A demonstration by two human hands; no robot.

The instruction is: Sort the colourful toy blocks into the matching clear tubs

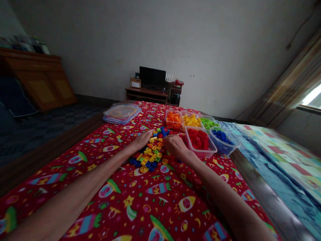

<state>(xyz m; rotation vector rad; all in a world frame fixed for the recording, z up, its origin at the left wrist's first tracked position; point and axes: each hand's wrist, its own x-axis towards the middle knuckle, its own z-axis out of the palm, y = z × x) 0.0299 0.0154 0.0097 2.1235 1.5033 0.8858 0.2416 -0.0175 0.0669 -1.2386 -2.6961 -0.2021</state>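
Observation:
A heap of small mixed-colour plastic bricks lies on a red cloth with rocket prints. My left hand rests flat along the heap's left side, fingers stretched out and together. My right hand sits on the heap's right side with its fingers curled down into the bricks; what they hold is hidden. Beyond my right hand stand clear tubs of sorted bricks: red, blue, orange, yellow and green.
A stack of clear lids lies at the cloth's far left. A second surface with a blue-green checked cloth adjoins on the right. A low desk with a dark monitor stands by the far wall; a wooden cabinet stands left.

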